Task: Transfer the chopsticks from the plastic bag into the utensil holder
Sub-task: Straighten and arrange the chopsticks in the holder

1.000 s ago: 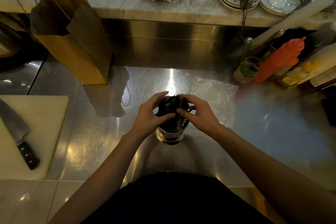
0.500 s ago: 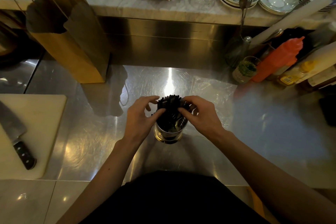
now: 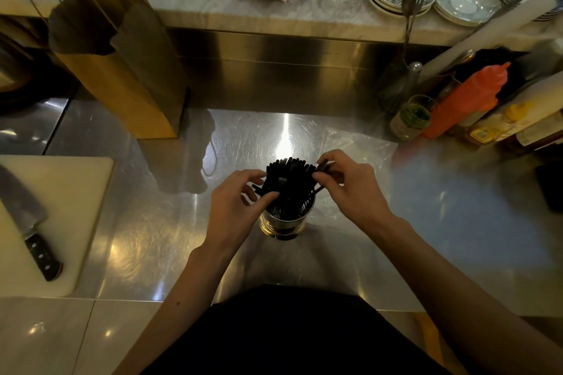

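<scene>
- Lying bare all round the utensil holder [image 3: 286,219]: steel counter [image 3: 152,222].
- Standing far-left of holder: paper bag [image 3: 122,70].
- Crowding far-right: bottles [image 3: 463,100].
- Lying left: cutting board [image 3: 61,207].

Chopsticks [image 3: 289,179] in utensil holder [image 3: 286,222] ctr; plastic bag [image 3: 359,149] behind-right; knife [image 3: 30,222] on board [image 3: 76,192] left.

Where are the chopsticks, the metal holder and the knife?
chopsticks [image 3: 289,169]: head view, top ends of the bundle.
metal holder [image 3: 281,227]: head view, shiny lower wall.
knife [image 3: 41,256]: head view, black handle.
</scene>
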`<state>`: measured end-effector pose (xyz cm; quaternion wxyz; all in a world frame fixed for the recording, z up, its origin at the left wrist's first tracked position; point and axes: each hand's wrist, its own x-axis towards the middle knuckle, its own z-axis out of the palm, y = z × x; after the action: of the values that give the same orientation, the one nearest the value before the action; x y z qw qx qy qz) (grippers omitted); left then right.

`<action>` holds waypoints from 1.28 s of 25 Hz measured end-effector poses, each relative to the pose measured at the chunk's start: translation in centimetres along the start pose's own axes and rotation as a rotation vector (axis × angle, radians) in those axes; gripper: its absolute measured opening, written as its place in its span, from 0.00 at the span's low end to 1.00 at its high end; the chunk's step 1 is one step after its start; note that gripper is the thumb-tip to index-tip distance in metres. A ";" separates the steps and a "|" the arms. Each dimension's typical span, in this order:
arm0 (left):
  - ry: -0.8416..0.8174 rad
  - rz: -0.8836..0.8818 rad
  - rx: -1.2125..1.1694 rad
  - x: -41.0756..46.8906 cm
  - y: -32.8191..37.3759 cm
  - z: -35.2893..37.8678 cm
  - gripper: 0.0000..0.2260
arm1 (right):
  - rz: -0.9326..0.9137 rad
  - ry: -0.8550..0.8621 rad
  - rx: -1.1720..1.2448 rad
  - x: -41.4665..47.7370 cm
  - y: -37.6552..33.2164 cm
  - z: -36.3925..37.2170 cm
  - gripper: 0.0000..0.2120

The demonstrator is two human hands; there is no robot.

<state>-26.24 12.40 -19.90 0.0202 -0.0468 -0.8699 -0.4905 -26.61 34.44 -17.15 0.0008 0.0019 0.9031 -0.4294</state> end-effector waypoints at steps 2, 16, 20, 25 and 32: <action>0.015 0.024 0.021 -0.3 0.1 0.0 0.18 | -0.002 0.019 -0.008 0.0 -0.2 -0.6 0.07; 0.146 0.113 0.049 -0.4 1.8 -0.1 0.14 | 0.014 0.046 0.075 0.9 -2.9 -5.0 0.03; 0.156 0.140 -0.022 0.0 2.9 -0.3 0.12 | 0.061 0.159 0.241 1.1 -3.8 -8.3 0.04; 0.117 0.089 -0.106 0.0 3.2 0.0 0.11 | 0.179 0.244 0.433 0.8 -2.4 -9.3 0.06; 0.016 -0.116 -0.424 0.0 4.8 -0.4 0.19 | 0.435 0.315 0.945 -0.7 -1.0 -8.3 0.05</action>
<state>-25.74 14.51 -15.54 -0.0113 0.0040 -0.7484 -0.6632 -25.86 40.25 -11.17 -0.0465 0.2532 0.5799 -0.7729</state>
